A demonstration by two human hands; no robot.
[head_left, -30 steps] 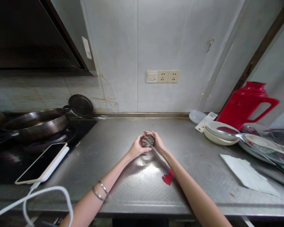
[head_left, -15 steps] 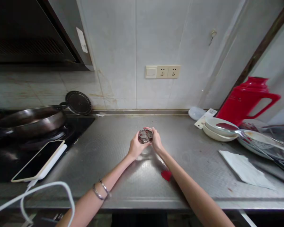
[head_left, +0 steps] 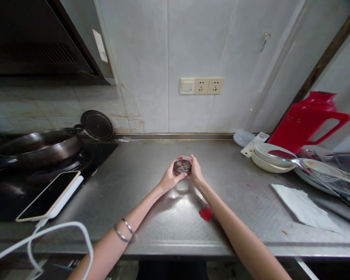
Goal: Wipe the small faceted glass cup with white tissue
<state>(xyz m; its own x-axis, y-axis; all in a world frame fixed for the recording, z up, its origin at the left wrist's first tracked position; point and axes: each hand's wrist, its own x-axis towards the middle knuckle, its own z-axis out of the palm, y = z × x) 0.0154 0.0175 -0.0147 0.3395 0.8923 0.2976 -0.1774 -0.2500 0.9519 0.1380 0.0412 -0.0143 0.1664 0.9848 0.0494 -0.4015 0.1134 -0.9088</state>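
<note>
Between my two hands sits a small round object (head_left: 182,166), dark and silvery with reddish patches and a shiny top. Its exact kind is not clear. My left hand (head_left: 170,178) curves around its left and near side, thumb along the front. On the right, my right hand (head_left: 195,171) cups it with bent fingers, some of them behind it. Both hands are held over the steel counter (head_left: 146,163). A red scrap (head_left: 205,214) lies on the counter beside my right forearm, which partly covers it.
At left, a pan (head_left: 43,149) stands on the black stove, with a phone (head_left: 49,196) and white cable (head_left: 61,225) nearer me. To the right are a white paper sheet (head_left: 305,206), stacked bowls (head_left: 270,165), plates (head_left: 312,171) and a red thermos jug (head_left: 306,120).
My hands and the round object have shifted slightly right in the view, and the object appears turned a little. Both hands keep hold of it. The camera view has shifted slightly.
</note>
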